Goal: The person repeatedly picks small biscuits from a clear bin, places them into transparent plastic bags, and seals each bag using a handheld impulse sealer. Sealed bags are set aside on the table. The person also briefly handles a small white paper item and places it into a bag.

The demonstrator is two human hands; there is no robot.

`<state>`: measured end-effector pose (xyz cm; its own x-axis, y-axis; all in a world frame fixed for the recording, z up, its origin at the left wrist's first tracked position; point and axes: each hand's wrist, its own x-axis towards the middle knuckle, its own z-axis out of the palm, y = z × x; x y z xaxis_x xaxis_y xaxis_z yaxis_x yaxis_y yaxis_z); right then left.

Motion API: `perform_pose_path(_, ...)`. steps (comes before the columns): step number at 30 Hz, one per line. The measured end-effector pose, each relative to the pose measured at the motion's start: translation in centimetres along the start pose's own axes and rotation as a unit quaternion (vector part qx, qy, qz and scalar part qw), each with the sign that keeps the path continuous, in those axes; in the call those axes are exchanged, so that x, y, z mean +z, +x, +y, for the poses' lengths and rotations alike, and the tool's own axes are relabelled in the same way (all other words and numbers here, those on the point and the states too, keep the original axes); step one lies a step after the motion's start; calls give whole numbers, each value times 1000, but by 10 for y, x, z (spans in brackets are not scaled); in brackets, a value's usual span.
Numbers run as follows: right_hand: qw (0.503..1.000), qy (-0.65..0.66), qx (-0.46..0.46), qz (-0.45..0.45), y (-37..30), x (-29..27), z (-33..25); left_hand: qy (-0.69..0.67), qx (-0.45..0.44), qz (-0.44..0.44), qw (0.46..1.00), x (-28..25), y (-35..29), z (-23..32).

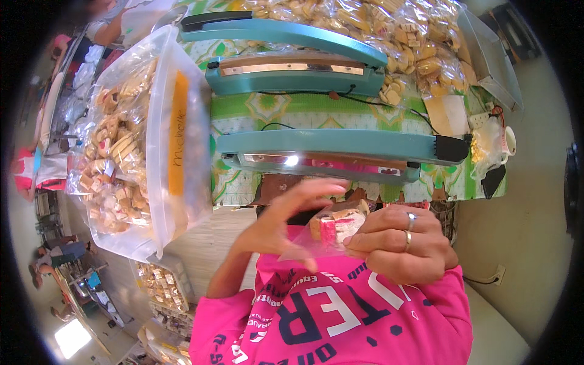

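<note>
Now, clear bag (333, 234): filled with tan, pink and white pieces, it is held up in front of the pink shirt (340, 304), just off the near edge of the desk (255, 111).
Right hand (404, 243): the bag's right side is pinched between its thumb and curled fingers; 2 rings (407, 241) are worn.
Left hand (277, 222): it is held wide open, with thumb and fingers spread about the bag's left side; whether the film is touched cannot be told.
Near sealer (340, 142): it is set along the desk edge, just beyond the hands.
Far sealer (292, 82): it is placed behind the near sealer, its long arm raised.
Tub (182, 188): bagged pieces (118, 152) are piled inside; an orange label (178, 131) is stuck on its side.
Filled bags (420, 36): they are heaped at the back right of the desk.
White cup (510, 143): it is seen at the desk's right edge.
</note>
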<state>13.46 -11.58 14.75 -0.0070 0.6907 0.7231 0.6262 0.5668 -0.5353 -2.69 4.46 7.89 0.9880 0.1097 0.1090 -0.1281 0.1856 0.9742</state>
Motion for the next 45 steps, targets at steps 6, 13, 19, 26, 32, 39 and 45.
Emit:
perform_pose_path(6, 941, -2, 333, 60, -46, 13, 13, -188, -257, -42, 947, 28, -13, -79)
perform_pose_path(13, 911, -192, 351, 102, -90, 15, 75, -284, -302, 104, 904, 32, -2, -88)
perform_pose_path(19, 831, 7, 479, 284, -66, -36, 124, -266, -319, 153, 897, 21, 11, -81)
perform_pose_path(26, 926, -115, 283, 220, 11, -93, 58, -279, -329, 157, 888, 27, 19, -71)
perform_pose_path(32, 884, -301, 333, -131, 10, -67, 70, -285, -342, 183, 877, 35, 22, -65)
perform_pose_path(39, 817, -211, 513, -159, -39, -56, 94, -298, -332, 176, 877, 33, 20, -65)
perform_pose_path(45, 814, -164, 532, -164, -51, -55, 104, -288, -358, 176, 870, 32, 21, -63)
